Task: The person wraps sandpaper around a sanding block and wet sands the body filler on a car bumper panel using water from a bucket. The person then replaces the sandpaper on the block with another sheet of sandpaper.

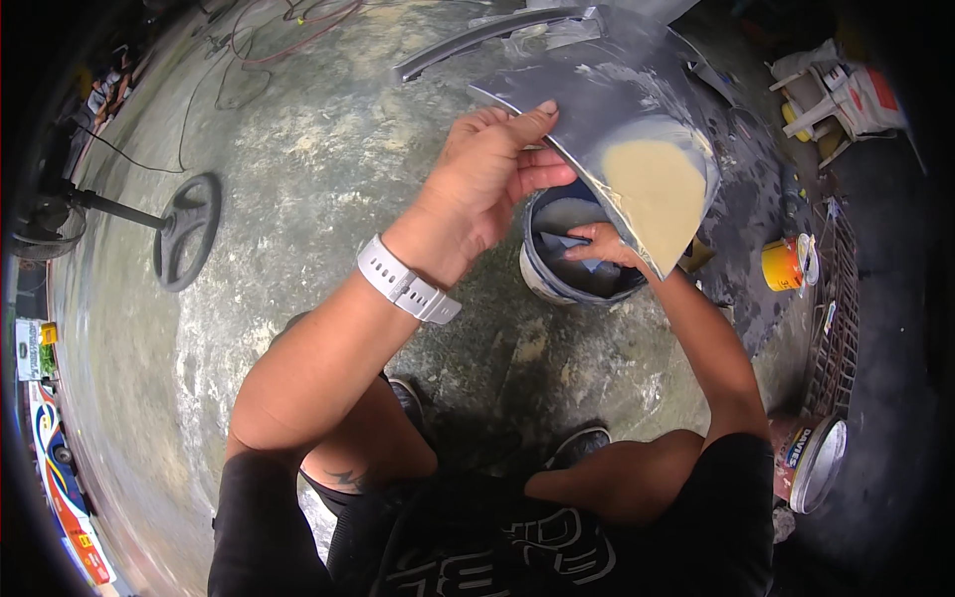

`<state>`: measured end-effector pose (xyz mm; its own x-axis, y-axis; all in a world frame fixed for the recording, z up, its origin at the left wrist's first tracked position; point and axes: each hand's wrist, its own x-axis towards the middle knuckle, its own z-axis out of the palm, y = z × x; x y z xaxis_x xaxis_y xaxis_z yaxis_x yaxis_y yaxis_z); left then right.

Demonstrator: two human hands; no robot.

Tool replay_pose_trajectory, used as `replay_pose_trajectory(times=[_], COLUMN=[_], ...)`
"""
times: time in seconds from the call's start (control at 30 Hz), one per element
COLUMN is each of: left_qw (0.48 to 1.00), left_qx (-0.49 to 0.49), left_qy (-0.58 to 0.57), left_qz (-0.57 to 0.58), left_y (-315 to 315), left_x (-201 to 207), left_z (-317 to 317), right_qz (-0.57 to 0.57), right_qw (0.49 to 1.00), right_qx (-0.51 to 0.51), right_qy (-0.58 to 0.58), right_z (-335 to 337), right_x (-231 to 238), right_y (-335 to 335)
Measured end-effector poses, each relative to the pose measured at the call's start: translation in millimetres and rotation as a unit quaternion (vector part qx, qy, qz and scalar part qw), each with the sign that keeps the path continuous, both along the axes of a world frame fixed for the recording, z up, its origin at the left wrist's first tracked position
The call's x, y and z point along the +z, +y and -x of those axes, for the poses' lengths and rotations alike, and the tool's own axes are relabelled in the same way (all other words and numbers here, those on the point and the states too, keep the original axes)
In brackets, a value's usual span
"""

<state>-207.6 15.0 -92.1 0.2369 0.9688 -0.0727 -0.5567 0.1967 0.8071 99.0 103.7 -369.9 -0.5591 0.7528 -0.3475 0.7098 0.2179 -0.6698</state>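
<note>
My left hand (497,164) is closed on the edge of a curved dark grey panel (577,99), thumb on top and fingers underneath. The panel is tilted up and carries a smooth cream patch of filler (652,184) with smeared edges. Below it stands a dark bucket (542,277) of cloudy grey water. Inside the rim, my right hand (602,244) grips a blue-grey piece of sandpaper (559,242) at the water. The panel hides part of my right wrist and the bucket's right side.
A long dark trim strip (477,45) lies beyond the panel. At the right are a yellow-orange can (786,264), a metal grille (834,318), a large paint pail (811,463) and a white chair (821,104). A steering-wheel-like ring (189,231) and cables are at left.
</note>
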Motion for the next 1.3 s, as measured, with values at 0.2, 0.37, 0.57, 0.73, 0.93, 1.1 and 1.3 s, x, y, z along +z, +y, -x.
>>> replay_pose_trajectory(times=[0.2,0.37,0.57,0.73,0.93,1.1,1.3], left_qw=[1.0,0.999,0.999,1.0,1.0,0.999,0.995], left_qx=[0.006,0.017,0.018,0.016,0.01,0.027,0.019], left_qy=[0.019,0.019,0.026,0.024,0.018,0.031,0.063], left_qz=[0.013,0.021,0.016,0.009,0.011,0.033,0.081], left_y=[-3,-6,-7,-8,-8,-7,-27], left_x=[0,-2,-8,-5,-5,-8,-38], left_z=[2,-7,-2,-6,-6,-9,-5], right_qz=[0.128,0.179,-0.497,-0.536,-0.223,-0.086,-0.034], right_qw=[0.948,0.9,0.861,0.838,0.904,0.871,0.843], right_qx=[-0.1,-0.166,0.109,-0.099,-0.289,-0.386,-0.44], right_qy=[0.275,0.36,-0.009,0.032,0.222,0.291,0.307], right_z=[-25,-49,3,33,25,4,-76], right_x=[-20,-56,-9,105,107,113,110], right_y=[6,3,-16,-39,-20,-34,-54])
